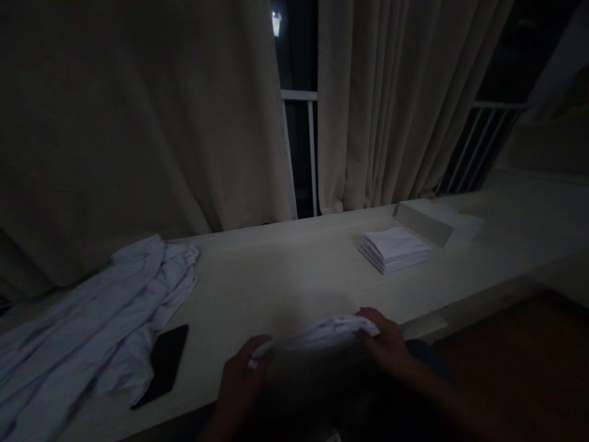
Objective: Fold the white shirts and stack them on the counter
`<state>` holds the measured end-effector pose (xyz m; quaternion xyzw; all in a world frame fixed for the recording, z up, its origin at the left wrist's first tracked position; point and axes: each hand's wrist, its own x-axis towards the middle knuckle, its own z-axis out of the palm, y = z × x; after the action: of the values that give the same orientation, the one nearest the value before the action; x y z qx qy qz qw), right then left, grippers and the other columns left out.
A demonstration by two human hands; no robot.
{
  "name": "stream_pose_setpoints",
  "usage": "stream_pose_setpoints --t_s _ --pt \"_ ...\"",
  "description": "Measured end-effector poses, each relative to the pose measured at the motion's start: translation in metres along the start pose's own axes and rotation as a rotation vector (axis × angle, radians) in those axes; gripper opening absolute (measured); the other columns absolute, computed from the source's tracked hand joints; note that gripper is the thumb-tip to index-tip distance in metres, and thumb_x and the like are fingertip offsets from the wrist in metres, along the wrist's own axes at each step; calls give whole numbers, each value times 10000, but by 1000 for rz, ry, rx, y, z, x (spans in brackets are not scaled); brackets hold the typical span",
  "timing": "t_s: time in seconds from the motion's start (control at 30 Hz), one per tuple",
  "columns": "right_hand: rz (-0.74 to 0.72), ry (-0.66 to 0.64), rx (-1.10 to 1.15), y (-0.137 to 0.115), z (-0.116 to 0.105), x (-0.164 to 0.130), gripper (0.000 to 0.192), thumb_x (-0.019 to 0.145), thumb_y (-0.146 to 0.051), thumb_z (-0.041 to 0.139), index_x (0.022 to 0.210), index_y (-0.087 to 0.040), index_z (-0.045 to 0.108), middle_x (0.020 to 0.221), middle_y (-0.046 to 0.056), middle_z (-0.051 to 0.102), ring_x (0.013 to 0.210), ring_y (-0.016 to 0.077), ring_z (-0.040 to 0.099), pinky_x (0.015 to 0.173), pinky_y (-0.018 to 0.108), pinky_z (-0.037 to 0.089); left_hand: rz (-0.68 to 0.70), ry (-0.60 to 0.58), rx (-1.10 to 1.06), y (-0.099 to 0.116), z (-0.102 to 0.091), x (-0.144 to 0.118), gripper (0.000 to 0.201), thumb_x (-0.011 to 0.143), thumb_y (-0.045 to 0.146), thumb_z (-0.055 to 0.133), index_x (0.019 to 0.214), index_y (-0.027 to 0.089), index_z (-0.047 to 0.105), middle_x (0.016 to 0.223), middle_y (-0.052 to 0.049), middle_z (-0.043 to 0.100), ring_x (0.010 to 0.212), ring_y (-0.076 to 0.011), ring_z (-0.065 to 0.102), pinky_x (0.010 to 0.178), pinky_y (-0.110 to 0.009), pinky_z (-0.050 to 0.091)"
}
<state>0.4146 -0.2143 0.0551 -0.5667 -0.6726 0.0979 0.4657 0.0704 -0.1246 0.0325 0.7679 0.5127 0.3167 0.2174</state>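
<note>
A white cloth [317, 334] is stretched between my two hands over the front edge of the table, slightly blurred. My left hand [243, 371] is closed on its left end, where a bit of fabric pokes out past the fingers. On the other end, my right hand [384, 341] pinches the cloth between thumb and fingers. Beyond my right hand lies a neat stack of folded white cloths [394, 248]. To the left is a loose, crumpled heap of white cloth [115, 313]. The lower part of the held cloth is lost in shadow.
A flat dark object [166, 362], perhaps a phone, lies partly under the heap on the pale table [248, 282]. An open box-like card piece [426, 224] sits behind the stack. Beige curtains [207, 110] hang along the back, with a white railing [299, 96] between them. The room is dim.
</note>
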Motion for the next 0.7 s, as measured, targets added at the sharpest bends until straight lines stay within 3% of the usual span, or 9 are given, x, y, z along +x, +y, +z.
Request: stream_pose_setpoints --t_s 0.1,0.17,0.27,0.4,0.5,0.6,0.7 --pt "228 51 104 -8 -8 55 226 847 -389 594 950 -191 632 837 31 693 745 184 645 653 283 507 -160 49 -170 43 -20 46 413 823 490 539 1154 245 574 926 -10 723 791 -178 685 695 -296 550" --pt "320 31 185 4 -1 88 240 817 -396 626 906 -173 630 774 25 686 672 173 634 582 255 484 -235 24 -258 51 -16 75 466 811 500 549 1176 211 551 890 -31 721 738 -179 677 654 -299 539" --pt "510 -25 228 39 27 121 247 786 -337 650 949 -152 640 837 53 713 703 177 662 582 243 487 -353 -13 -288 33 11 109 449 808 451 559 1151 161 557 900 -84 721 738 -186 679 662 -307 529" --pt "672 -24 65 87 65 140 254 699 -272 727 897 -126 662 808 79 712 716 205 673 612 271 497 -415 -8 -239 -6 53 139 421 769 370 609 1083 90 585 929 -159 710 801 -216 683 740 -331 523" --pt "694 7 -13 106 75 140 342 707 -292 734 997 -129 657 898 107 709 802 224 674 701 305 507 -451 25 -196 -25 66 147 461 777 383 587 1116 72 571 980 -182 696 867 -241 677 816 -370 512" --pt "607 59 -64 111 73 123 425 805 -369 644 1155 -131 606 1108 143 665 917 224 656 808 323 498 -438 90 -172 -28 67 134 550 828 470 507 1258 127 488 1184 -161 632 1034 -237 631 933 -391 470" --pt "477 136 -104 110 66 90 467 872 -447 541 1208 -124 575 1182 154 630 967 233 636 855 352 491 -250 99 -73 -18 67 98 587 808 563 517 1272 205 488 1324 -106 541 1204 -251 523 1049 -418 390"
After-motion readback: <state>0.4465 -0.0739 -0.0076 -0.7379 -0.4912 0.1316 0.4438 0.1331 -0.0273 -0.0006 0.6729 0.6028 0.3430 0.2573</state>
